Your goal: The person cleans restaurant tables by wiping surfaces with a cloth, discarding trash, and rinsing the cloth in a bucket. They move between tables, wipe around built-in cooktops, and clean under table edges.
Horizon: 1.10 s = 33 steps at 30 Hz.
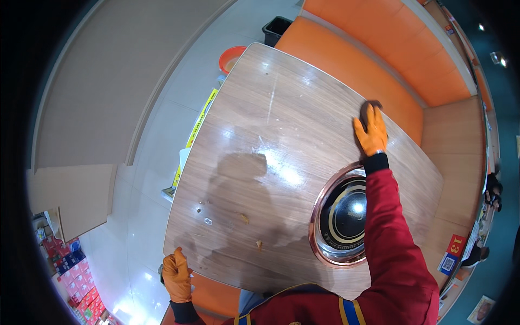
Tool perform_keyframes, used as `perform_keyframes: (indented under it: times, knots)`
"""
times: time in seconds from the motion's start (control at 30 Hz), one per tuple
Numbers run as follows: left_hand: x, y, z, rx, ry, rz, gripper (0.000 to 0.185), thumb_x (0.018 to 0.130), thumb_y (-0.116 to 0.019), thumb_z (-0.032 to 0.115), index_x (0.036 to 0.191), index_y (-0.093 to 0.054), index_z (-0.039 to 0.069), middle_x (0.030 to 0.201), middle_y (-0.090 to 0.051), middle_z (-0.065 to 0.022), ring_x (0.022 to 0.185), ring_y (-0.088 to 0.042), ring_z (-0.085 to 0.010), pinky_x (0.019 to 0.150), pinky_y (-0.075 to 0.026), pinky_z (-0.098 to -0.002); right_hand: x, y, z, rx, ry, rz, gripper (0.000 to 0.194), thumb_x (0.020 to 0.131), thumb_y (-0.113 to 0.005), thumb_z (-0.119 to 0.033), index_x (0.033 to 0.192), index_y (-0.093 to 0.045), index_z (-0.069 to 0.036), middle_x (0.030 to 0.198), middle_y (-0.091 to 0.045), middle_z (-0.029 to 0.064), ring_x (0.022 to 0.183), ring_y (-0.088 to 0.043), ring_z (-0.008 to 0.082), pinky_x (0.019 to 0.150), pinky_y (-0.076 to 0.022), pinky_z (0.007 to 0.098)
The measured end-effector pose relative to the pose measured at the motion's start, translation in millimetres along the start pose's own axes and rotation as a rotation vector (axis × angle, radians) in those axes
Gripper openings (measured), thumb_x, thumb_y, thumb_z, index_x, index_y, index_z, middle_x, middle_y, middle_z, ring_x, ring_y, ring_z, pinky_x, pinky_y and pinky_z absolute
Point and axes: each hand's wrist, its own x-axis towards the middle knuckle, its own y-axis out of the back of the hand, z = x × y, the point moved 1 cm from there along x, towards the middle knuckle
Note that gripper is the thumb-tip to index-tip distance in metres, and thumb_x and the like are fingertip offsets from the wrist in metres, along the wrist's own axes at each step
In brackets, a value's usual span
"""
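Observation:
My left hand (pixel 177 276), in an orange glove, is curled beside the near left corner of the wood-grain table (pixel 243 109). Pale bits and a dark edge show around its fingers, from a small thing mostly hidden by the glove. Stretched out past the induction cooker, my right hand (pixel 371 132) lies with its orange-gloved fingers extended at the table's far right edge. A dark brown patch (pixel 374 104) shows by those fingertips; I cannot tell cloth from shadow. The round black cooker (pixel 341 215), in a copper-coloured rim, is partly covered by my right sleeve.
Food scraps (pixel 244 218) and a small clear piece (pixel 208 221) lie on the tabletop. An orange bench (pixel 345 61) borders the far side. Beyond the table stand a black bin (pixel 277 30) and a red basin (pixel 232 57). Stacked boxes (pixel 77 276) fill the lower left.

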Motion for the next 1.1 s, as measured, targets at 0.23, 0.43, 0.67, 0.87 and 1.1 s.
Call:
perform_keyframes:
  times: [0.23,0.43,0.67,0.87,1.1]
  knots:
    - [1,1,-10,-0.040,0.006,-0.006,0.030,0.104,-0.066,0.031,0.106,-0.066,0.001,0.076,-0.055,0.0018,0.057,-0.051,-0.0048,0.050,-0.043,-0.0220,129,-80,-175,0.200,0.379,-0.025,0.058,0.093,-0.067,-0.041,0.144,-0.059,-0.014,0.151,-0.053,0.0196,0.137,-0.051,0.0387,0.115,-0.0403,0.0471]
    - [-4,5,-14,-0.029,-0.028,-0.028,0.030,0.104,-0.066,0.030,0.109,-0.067,0.000,0.077,-0.055,0.0017,0.058,-0.053,-0.0053,0.051,-0.044,-0.0221,92,-88,-268,0.550,0.736,-0.103,0.048,0.083,-0.073,-0.019,0.130,-0.069,-0.012,0.136,-0.065,0.0167,0.127,-0.060,0.0366,0.108,-0.0470,0.0462]
    - [-14,0,-5,-0.054,0.019,-0.048,0.033,0.103,-0.066,0.033,0.112,-0.067,0.001,0.082,-0.060,0.0006,0.058,-0.055,-0.0057,0.051,-0.044,-0.0216,-103,2,-320,1.067,0.894,-0.393,0.057,0.072,-0.068,-0.007,0.129,-0.069,-0.010,0.128,-0.068,0.0146,0.119,-0.062,0.0370,0.099,-0.0511,0.0489]
    - [-16,6,1,-0.017,0.003,-0.047,0.034,0.104,-0.063,0.034,0.113,-0.067,0.001,0.083,-0.062,0.0000,0.057,-0.055,-0.0058,0.051,-0.044,-0.0217,-103,51,-266,1.303,0.495,-0.835,0.053,0.092,-0.069,-0.003,0.144,-0.058,-0.007,0.146,-0.057,0.0129,0.128,-0.058,0.0272,0.106,-0.0498,0.0369]
    - [-4,21,-29,0.045,-0.057,-0.030,0.028,0.105,-0.063,0.027,0.113,-0.068,0.001,0.081,-0.059,0.0010,0.059,-0.053,-0.0046,0.053,-0.044,-0.0216,-8,27,-91,0.407,0.038,-0.200,0.057,0.093,-0.066,-0.014,0.149,-0.055,-0.009,0.140,-0.065,0.0150,0.131,-0.059,0.0325,0.109,-0.0461,0.0432]
